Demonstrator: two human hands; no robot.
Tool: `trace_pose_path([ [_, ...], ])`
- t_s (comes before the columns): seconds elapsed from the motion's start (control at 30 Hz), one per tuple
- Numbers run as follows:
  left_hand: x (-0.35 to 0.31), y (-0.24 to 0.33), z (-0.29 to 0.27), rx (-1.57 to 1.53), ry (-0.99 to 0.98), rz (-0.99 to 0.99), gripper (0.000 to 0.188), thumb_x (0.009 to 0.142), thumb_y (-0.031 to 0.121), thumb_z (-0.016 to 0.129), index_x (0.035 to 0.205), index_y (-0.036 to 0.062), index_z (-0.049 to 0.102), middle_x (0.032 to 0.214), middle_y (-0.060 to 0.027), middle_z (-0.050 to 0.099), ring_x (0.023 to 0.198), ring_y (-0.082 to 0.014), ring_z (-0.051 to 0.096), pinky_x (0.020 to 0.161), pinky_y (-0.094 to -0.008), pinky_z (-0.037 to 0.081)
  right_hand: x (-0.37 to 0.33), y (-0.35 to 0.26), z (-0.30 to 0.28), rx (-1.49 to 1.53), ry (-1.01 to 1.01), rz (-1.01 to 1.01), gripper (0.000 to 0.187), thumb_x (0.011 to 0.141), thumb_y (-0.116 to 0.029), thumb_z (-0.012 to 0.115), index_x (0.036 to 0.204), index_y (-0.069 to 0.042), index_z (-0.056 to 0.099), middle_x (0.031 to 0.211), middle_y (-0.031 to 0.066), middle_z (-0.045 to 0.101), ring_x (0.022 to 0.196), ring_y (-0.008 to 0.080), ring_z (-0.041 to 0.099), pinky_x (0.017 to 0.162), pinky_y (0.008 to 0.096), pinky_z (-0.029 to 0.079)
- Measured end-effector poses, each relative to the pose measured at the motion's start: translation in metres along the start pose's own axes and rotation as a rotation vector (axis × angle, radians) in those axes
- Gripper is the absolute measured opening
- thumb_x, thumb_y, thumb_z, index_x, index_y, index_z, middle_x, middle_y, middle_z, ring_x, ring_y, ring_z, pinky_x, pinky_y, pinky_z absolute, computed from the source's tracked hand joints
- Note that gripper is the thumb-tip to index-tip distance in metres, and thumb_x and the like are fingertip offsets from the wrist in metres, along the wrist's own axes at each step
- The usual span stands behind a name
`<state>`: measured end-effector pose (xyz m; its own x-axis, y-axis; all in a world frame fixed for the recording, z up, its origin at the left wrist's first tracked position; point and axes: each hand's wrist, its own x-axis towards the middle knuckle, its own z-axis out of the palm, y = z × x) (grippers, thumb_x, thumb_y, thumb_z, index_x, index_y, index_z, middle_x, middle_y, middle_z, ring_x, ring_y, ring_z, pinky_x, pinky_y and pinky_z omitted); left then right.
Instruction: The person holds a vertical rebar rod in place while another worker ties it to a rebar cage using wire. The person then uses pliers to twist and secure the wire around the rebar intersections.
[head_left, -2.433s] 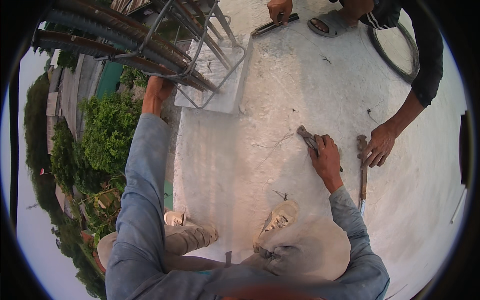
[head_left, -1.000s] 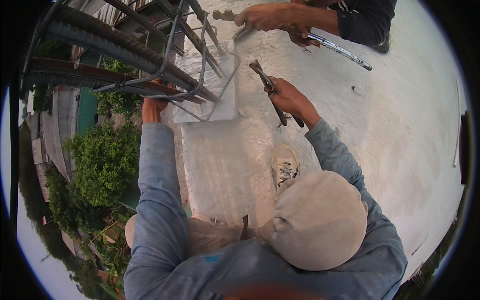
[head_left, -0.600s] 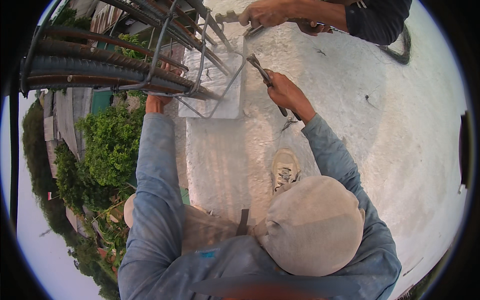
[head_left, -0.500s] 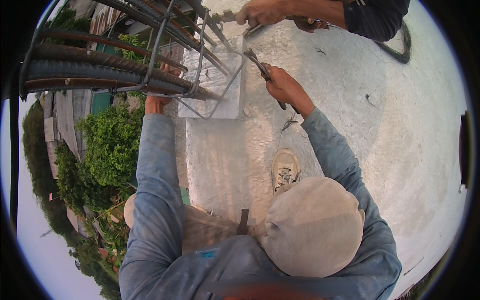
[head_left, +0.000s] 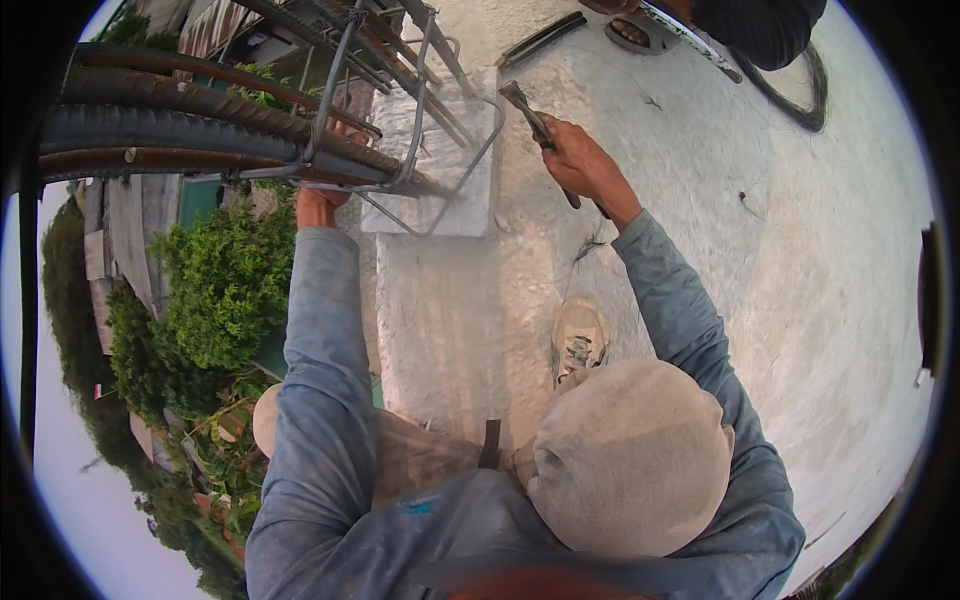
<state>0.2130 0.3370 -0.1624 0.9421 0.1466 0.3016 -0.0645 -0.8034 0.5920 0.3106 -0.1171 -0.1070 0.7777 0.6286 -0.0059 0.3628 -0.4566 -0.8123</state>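
Steel rebar (head_left: pixel 190 132) at 11 o'clock, rings (head_left: pixel 327 100) already around it. Right hand's (head_left: pixel 588 165) fingers wrap pliers (head_left: pixel 526 112) near 12, not yet on rebar. Left hand (head_left: pixel 322 198) behind rebar; can't tell grip.

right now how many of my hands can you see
2: your left hand, partly hidden by the steel bars, and your right hand, closed around the pincers.
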Motion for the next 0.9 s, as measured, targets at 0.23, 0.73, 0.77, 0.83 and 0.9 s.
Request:
trace_pose_path([
  [0.23, 0.008, 0.046, -0.011, -0.703, -0.063, -0.420, 0.029, 0.111, 0.024, 0.046, 0.139, 0.0195, 0.052, 0.089, -0.0116, 0.062, 0.061, -0.0216, 0.059, 0.055, -0.0359, 0.055, 0.050, -0.022, -0.004, -0.151, 0.070, -0.092, 0.019, 0.084, -0.001, 0.051, 0.102, 0.004, 0.054, 0.092, 0.0285, 0.063, 0.090, 0.0485, 0.062, 0.079, 0.0533, 0.049],
  [0.73, -0.001, 0.037, -0.011, -1.466, -0.024, -0.754, 0.046, 0.111, 0.026, 0.046, 0.156, 0.0218, 0.040, 0.089, -0.0114, 0.063, 0.063, -0.0206, 0.063, 0.057, -0.0383, 0.058, 0.098, -0.049, -0.042, -0.577, -0.014, -0.224, 0.010, 0.094, -0.003, 0.056, 0.102, 0.001, 0.061, 0.096, 0.0228, 0.067, 0.093, 0.0379, 0.070, 0.081, 0.0484, 0.056],
  [0.77, -0.001, 0.031, -0.010, -1.485, 0.002, -0.792, 0.046, 0.111, 0.026, 0.047, 0.156, 0.0218, 0.040, 0.089, -0.0115, 0.063, 0.064, -0.0207, 0.063, 0.058, -0.0388, 0.058, 0.103, -0.049, -0.049, -0.633, -0.040, -0.222, 0.008, 0.096, -0.002, 0.057, 0.104, -0.001, 0.060, 0.095, 0.0201, 0.066, 0.091, 0.0348, 0.069, 0.079, 0.0474, 0.056],
  [0.83, -0.003, 0.022, -0.008, -1.505, 0.032, -0.828, 0.046, 0.110, 0.026, 0.047, 0.156, 0.0217, 0.040, 0.090, -0.0117, 0.063, 0.064, -0.0211, 0.063, 0.058, -0.0397, 0.058, 0.110, -0.050, -0.061, -0.752, -0.081, -0.300, 0.010, 0.096, -0.003, 0.058, 0.105, -0.001, 0.062, 0.097, 0.0190, 0.067, 0.092, 0.0331, 0.070, 0.079, 0.0464, 0.056],
  [0.9, -0.003, 0.021, -0.007, -1.465, 0.041, -0.826, 0.047, 0.110, 0.026, 0.047, 0.156, 0.0216, 0.038, 0.090, -0.0121, 0.063, 0.065, -0.0216, 0.063, 0.058, -0.0406, 0.058, 0.118, -0.052, -0.068, -0.855, -0.109, -0.355, 0.013, 0.096, -0.003, 0.059, 0.108, -0.001, 0.064, 0.100, 0.0187, 0.069, 0.093, 0.0318, 0.070, 0.079, 0.0452, 0.056],
])
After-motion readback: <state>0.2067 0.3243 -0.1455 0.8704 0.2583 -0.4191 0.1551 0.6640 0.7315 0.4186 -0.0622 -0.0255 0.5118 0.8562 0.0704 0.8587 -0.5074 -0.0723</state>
